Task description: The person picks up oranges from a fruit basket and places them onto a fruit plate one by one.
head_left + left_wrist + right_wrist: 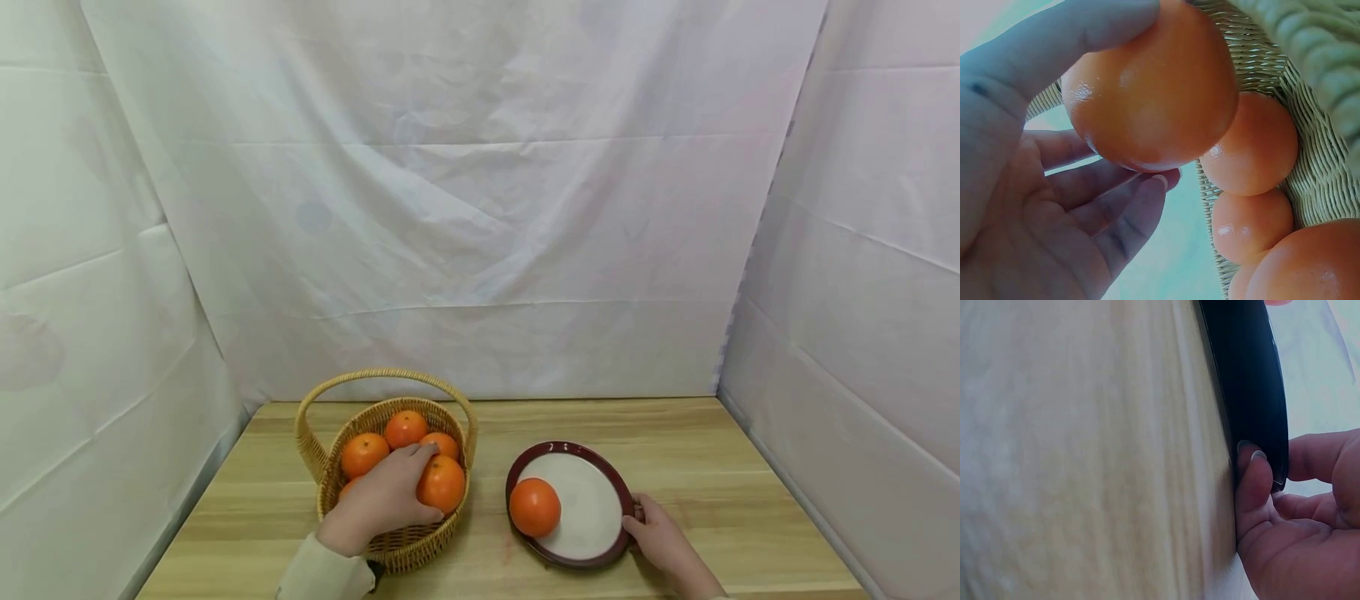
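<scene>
My left hand [386, 500] reaches into a woven wicker basket [420, 552] and grips an orange [441, 485] at its right side. In the left wrist view the thumb lies over the held orange [1150, 94] and the fingers curl under it. Several more oranges sit in the basket, one at the back [407, 428]. To the right, a plate [588, 500] with a white middle and dark red rim carries a single orange [535, 507] on its left side. My right hand [663, 542] pinches the plate's right rim, fingertips against its dark outer side [1247, 375] in the right wrist view.
The basket's tall arched handle [386, 372] rises over its back. Both basket and plate stand on a wood-grain table [750, 508]. White cloth [480, 225] hangs behind the table and along both sides.
</scene>
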Tool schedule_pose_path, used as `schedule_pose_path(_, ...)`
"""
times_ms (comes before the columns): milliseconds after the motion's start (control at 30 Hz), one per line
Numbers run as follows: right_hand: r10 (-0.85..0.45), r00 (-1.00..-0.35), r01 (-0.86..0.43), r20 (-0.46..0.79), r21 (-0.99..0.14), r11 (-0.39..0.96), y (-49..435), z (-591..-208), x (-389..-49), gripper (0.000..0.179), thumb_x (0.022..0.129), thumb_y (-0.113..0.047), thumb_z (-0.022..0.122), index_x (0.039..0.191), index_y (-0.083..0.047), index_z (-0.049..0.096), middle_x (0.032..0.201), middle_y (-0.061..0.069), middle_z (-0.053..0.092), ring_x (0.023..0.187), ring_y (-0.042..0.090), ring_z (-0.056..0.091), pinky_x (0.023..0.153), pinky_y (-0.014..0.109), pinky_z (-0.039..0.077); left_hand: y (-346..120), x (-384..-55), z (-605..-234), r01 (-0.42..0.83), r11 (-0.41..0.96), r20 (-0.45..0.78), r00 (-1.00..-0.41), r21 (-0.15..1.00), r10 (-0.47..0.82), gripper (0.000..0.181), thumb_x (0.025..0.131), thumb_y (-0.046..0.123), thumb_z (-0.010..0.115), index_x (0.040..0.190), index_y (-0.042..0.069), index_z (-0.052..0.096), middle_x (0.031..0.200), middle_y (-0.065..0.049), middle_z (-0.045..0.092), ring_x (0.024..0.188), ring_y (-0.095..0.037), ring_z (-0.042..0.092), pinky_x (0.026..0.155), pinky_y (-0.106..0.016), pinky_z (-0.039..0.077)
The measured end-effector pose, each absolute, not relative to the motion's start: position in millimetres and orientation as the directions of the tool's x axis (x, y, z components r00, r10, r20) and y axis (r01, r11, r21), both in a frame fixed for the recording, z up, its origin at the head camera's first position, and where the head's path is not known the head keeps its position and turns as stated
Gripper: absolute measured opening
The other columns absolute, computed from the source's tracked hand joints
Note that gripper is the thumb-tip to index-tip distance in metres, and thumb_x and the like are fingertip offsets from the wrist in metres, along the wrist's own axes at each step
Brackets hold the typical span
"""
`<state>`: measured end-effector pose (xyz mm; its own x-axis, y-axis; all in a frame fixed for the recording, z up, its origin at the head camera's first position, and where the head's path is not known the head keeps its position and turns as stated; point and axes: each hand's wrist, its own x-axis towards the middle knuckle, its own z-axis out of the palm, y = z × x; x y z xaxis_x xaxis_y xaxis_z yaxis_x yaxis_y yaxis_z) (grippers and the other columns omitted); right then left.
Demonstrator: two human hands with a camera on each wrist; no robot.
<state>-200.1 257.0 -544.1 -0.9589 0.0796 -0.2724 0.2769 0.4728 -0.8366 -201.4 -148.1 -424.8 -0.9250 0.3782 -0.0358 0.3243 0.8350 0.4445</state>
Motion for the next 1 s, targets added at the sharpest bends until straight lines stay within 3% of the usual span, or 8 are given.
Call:
schedule_pose_path(433,0.076,-0.959,0.275,-0.273,-0.83,0.484,258.1,-543.9,-199.6,0.044,0.099,-0.003,0.051,0.137,0.017,0.041,0.111,0.024,0.062,0.09,0.02,0.062,0.073,0.035,0.056,-141.6,-192.5,-422.6,0.358,0.813,0.037,-0.922,0.459,0.385,0.084,0.075,0.045,0.085,0.145,0.014,0.051,0.14,-0.007,0.058,0.118,-0.025,0.061,0.088,-0.047,0.055)
schedule_pose_path(767,0.073,-0.954,0.29,-0.292,-0.83,0.476,259.2,-544.9,-201.1,0.045,0.1,-0.004,0.051,0.138,0.017,0.041,0.112,0.024,0.062,0.092,0.02,0.062,0.074,0.035,0.057,-129.9,-186.3,-421.0,0.384,0.797,0.046,-0.91,0.466,0.412,0.075,0.076,0.046,0.085,0.139,0.018,0.055,0.137,-0.004,0.058,0.116,-0.024,0.061,0.091,-0.05,0.054)
schedule_pose_path(1000,0.069,-0.957,0.279,-0.282,-0.831,0.481,258.8,-545.0,-201.2,0.045,0.1,-0.004,0.051,0.138,0.017,0.041,0.112,0.023,0.062,0.092,0.02,0.062,0.074,0.035,0.056,-121.1,-182.7,-422.3,0.415,0.812,0.069,-0.902,0.41,0.426,0.077,0.075,0.052,0.084,0.139,0.019,0.056,0.135,-0.002,0.06,0.112,-0.023,0.063,0.09,-0.047,0.054)
